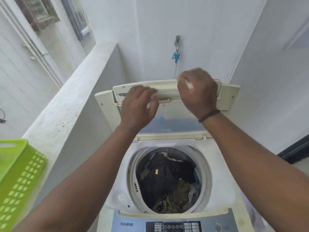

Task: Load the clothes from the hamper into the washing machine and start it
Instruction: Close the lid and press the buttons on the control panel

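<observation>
A white top-loading washing machine (117, 195) stands below me with its folding lid (107, 101) raised upright at the back. Dark and olive clothes (165, 180) fill the open drum. Both my arms reach over the drum to the lid's top edge. My left hand (137, 108) is blurred, with loosely curled fingers at the lid's handle strip. Higher up, my right hand (199, 92) curls over the lid's upper rim and grips it. The green hamper (15, 178) sits on the ledge at the far left.
The control panel (173, 226) with a power button (218, 227) lies at the bottom edge. A tap with a blue hose fitting (176, 56) hangs on the wall behind the lid. A low concrete wall (66, 114) runs along the machine's left side.
</observation>
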